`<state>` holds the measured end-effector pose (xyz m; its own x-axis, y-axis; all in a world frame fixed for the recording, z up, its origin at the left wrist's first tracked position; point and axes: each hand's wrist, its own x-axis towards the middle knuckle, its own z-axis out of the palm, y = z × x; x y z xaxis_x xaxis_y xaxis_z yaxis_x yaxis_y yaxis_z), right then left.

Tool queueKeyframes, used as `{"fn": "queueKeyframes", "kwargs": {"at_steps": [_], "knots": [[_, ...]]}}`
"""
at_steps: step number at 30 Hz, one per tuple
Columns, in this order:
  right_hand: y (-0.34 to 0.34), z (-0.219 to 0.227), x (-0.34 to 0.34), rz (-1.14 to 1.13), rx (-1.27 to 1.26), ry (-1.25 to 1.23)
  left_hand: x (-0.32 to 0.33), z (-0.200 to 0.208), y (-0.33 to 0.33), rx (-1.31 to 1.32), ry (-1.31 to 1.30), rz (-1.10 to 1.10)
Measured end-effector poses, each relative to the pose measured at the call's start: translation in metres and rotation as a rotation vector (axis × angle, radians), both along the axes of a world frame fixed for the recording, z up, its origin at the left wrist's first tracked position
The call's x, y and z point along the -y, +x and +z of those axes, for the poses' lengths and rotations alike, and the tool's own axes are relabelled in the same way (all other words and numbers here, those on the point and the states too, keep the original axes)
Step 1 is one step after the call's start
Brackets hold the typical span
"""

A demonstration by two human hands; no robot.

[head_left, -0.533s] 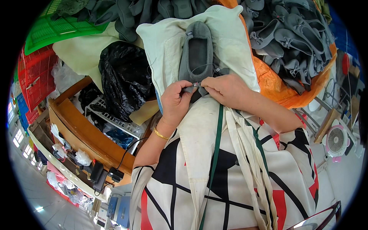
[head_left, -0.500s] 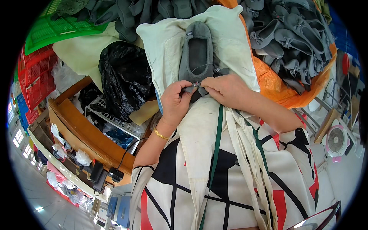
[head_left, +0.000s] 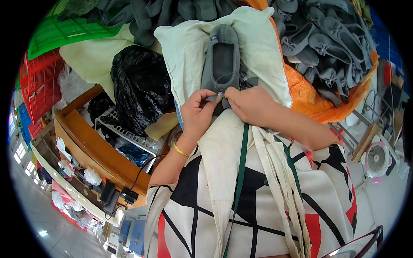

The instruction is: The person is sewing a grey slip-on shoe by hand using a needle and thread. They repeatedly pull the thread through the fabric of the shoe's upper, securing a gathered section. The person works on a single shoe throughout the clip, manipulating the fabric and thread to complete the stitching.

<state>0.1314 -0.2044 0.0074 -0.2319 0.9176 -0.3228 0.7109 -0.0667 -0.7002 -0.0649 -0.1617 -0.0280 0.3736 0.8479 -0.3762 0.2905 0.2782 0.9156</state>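
A grey slipper (head_left: 208, 60) lies on a white cushion (head_left: 260, 51) in front of me, its heel away from me and its toe at my hands. My left hand (head_left: 198, 112) pinches a small grey bow (head_left: 210, 99) at the toe between thumb and forefinger. Close against it, my right hand (head_left: 251, 104) is closed in a pinch; whatever its fingertips hold is too small to make out. A thin dark thread arcs over the slipper's opening near the fingers. Partly hidden beside this slipper is another grey slipper (head_left: 249, 81) with a bow.
An orange sack (head_left: 301, 92) full of grey slippers (head_left: 329, 45) stands at the right. More slippers lie along the far edge. To the left are a black plastic bag (head_left: 140, 90), a wooden drawer (head_left: 99, 146), and green (head_left: 77, 34) and red baskets (head_left: 43, 90). A fan (head_left: 377, 157) is far right.
My right hand has turned slightly, its knuckles rising and its fingers curling in more at the bow. The left hand keeps its pinch, and the slipper stays in place.
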Motion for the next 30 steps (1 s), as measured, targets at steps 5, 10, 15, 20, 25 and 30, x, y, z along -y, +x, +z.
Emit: {"fn": "queueKeyframes", "kwargs": {"at_steps": [5,10,15,20,25,30], "knots": [[-0.011,0.002,-0.004,0.02,0.025,-0.04,0.003,0.0,0.002,0.031,-0.25,0.113],[-0.014,-0.004,-0.007,-0.055,-0.018,-0.032,0.006,0.0,-0.002,-0.01,-0.175,0.057],[-0.009,-0.014,-0.009,-0.288,-0.253,-0.07,0.007,0.005,-0.004,0.02,0.08,-0.089],[-0.011,-0.017,-0.019,-0.267,-0.312,-0.094,0.004,0.007,-0.004,-0.066,0.394,-0.192],[0.005,-0.005,-0.036,-0.117,-0.239,-0.127,-0.001,0.013,-0.002,-0.079,0.595,-0.228],[0.009,-0.002,-0.048,-0.076,-0.229,0.014,-0.007,0.017,0.0,-0.14,0.745,-0.294]]}}
